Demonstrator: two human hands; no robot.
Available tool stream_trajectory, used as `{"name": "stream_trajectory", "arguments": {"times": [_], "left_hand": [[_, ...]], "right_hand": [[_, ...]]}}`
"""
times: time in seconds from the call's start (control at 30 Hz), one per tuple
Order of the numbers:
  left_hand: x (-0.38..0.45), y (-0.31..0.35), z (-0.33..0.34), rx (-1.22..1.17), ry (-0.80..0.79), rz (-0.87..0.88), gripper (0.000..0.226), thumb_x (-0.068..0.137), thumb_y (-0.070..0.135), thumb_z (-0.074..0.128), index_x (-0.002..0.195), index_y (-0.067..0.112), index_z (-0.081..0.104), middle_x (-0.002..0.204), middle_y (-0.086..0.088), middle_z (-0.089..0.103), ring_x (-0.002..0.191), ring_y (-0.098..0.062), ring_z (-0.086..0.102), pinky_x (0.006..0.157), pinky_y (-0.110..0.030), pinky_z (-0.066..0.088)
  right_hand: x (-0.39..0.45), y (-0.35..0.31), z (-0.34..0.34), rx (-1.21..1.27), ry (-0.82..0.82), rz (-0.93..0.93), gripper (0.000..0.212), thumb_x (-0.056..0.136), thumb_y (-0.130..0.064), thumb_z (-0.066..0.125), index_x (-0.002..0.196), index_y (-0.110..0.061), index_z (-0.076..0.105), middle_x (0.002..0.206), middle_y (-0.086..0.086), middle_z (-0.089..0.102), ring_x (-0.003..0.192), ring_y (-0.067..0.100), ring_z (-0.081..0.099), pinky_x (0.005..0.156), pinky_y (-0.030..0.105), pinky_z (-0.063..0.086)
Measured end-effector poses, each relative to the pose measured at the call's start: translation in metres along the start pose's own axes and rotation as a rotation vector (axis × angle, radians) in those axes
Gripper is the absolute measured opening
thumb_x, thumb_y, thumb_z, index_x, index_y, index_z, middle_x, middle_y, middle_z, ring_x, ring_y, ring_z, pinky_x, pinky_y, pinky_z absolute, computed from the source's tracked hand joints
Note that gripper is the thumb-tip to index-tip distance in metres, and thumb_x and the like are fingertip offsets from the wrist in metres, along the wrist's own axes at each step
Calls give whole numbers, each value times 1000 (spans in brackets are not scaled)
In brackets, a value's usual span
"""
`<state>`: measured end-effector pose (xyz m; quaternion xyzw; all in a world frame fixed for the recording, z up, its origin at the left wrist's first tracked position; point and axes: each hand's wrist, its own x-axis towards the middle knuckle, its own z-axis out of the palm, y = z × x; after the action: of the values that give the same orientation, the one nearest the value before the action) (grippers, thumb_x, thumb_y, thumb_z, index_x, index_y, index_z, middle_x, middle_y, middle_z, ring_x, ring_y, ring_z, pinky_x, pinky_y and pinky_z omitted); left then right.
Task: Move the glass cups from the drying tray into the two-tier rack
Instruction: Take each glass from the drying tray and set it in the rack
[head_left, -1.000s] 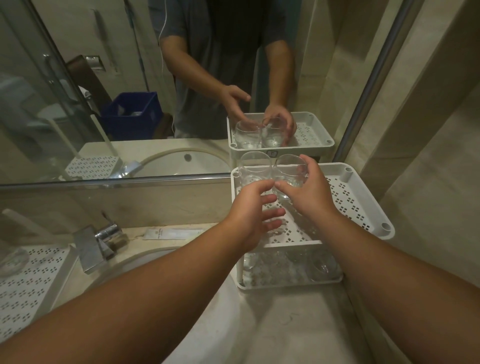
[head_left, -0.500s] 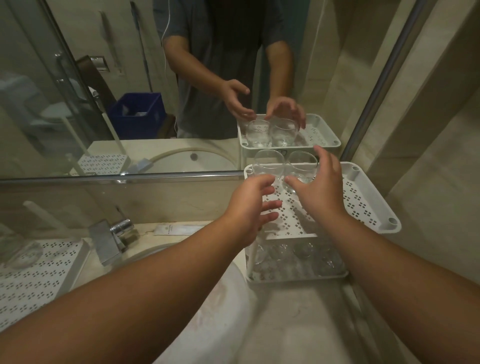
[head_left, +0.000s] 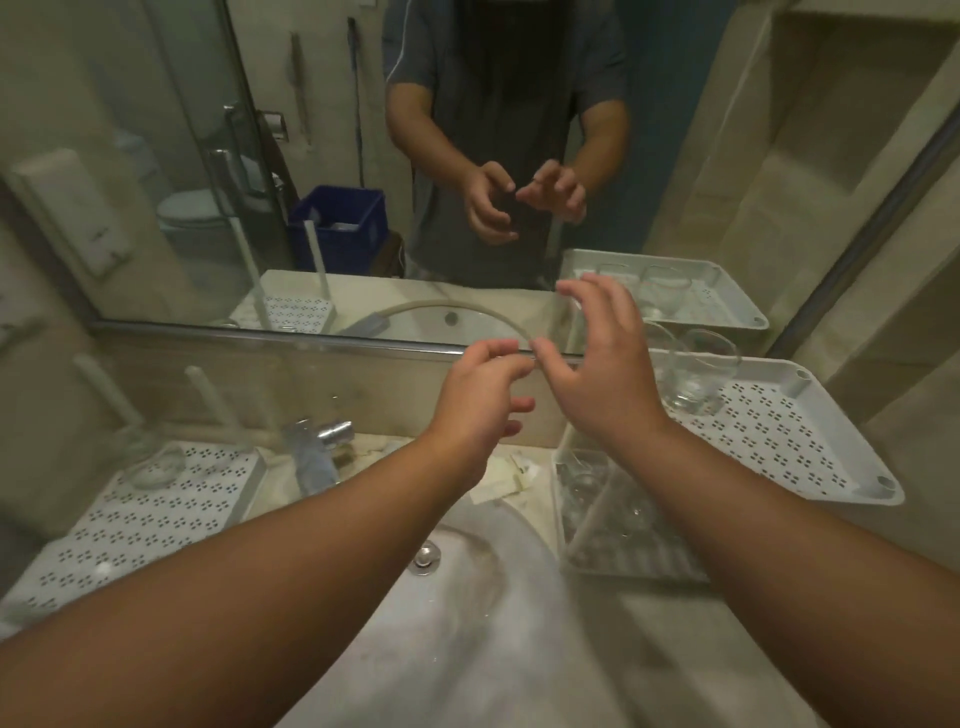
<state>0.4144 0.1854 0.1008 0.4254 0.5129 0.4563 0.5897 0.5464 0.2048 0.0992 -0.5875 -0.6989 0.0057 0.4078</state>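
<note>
Sink (head_left: 467, 623) sitting nearest, lower rack tier (head_left: 613, 525) to its right holding blurred clear cups. Both hands hovering mid-air over the sink's back edge, holding nothing: left hand (head_left: 480, 410) with fingers loosely curled, right hand (head_left: 602, 374) with fingers spread, half open. Behind them, two clear glass cups (head_left: 693, 371) standing upright, mouths up, side by side on the white perforated top tier (head_left: 810, 441). One cup (head_left: 156, 462) sitting on the drying tray (head_left: 130, 525) far left.
</note>
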Motion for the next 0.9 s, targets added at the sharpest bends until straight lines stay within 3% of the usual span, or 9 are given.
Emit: {"name": "stream_trajectory", "arguments": {"times": [0.23, 0.37, 0.43, 0.6, 0.7, 0.77, 0.83, 0.9], "left_hand": [[-4, 6, -115, 17, 160, 14, 22, 96, 23, 55, 117, 28, 60, 114, 5, 63, 97, -27, 71, 90, -46, 54], [-8, 3, -183, 51, 251, 10, 22, 94, 23, 57, 116, 28, 61, 115, 2, 64, 96, -27, 70, 78, -40, 51], [-11, 1, -219, 50, 303, 9, 22, 93, 24, 59, 114, 30, 61, 116, 4, 65, 94, -21, 68, 73, -34, 48], [-18, -4, -302, 94, 453, 30, 28, 90, 24, 62, 117, 29, 63, 122, 0, 63, 101, -16, 59, 82, -35, 45], [-23, -8, -346, 80, 520, 29, 28, 91, 22, 62, 117, 29, 63, 124, -2, 62, 103, -14, 57, 79, -32, 40], [-25, -13, -373, 73, 569, 28, 29, 91, 20, 63, 119, 26, 63, 124, -2, 63, 108, -15, 58, 77, -27, 40], [-26, -18, -394, 66, 610, 24, 29, 89, 19, 65, 118, 25, 64, 124, -2, 64, 112, -16, 59, 80, -26, 43], [-27, -23, -413, 59, 634, 6, 31, 86, 21, 66, 117, 24, 65, 121, 0, 65, 112, -16, 60, 86, -29, 44]], "right_hand": [[1, -89, 75, 142, -147, -28, 45, 90, -30, 67, 131, -25, 51, 142, -4, 37, 125, 3, 37, 94, 1, 19], [1, -142, 122, 235, -237, -23, 45, 90, -32, 66, 132, -29, 49, 147, -8, 33, 131, 9, 40, 105, 23, 36], [0, -169, 146, 269, -311, -41, 50, 91, -31, 65, 137, -31, 46, 157, -8, 23, 137, 10, 35, 107, 24, 33], [-3, -226, 202, 307, -448, -104, 67, 92, -31, 65, 149, -35, 32, 164, -8, 4, 143, 14, 32, 112, 30, 33], [-6, -252, 233, 306, -507, -123, 68, 93, -31, 63, 151, -35, 29, 165, -7, 1, 146, 16, 28, 112, 26, 28], [-9, -266, 253, 275, -557, -131, 70, 94, -33, 62, 153, -37, 26, 165, -6, -3, 147, 17, 23, 104, 20, 25], [-13, -278, 273, 238, -604, -134, 70, 94, -33, 62, 153, -38, 24, 165, -6, -6, 146, 17, 24, 97, 17, 25], [-17, -287, 292, 243, -630, -143, 70, 94, -33, 62, 153, -37, 25, 165, -6, -3, 145, 18, 28, 98, 19, 27]]}}
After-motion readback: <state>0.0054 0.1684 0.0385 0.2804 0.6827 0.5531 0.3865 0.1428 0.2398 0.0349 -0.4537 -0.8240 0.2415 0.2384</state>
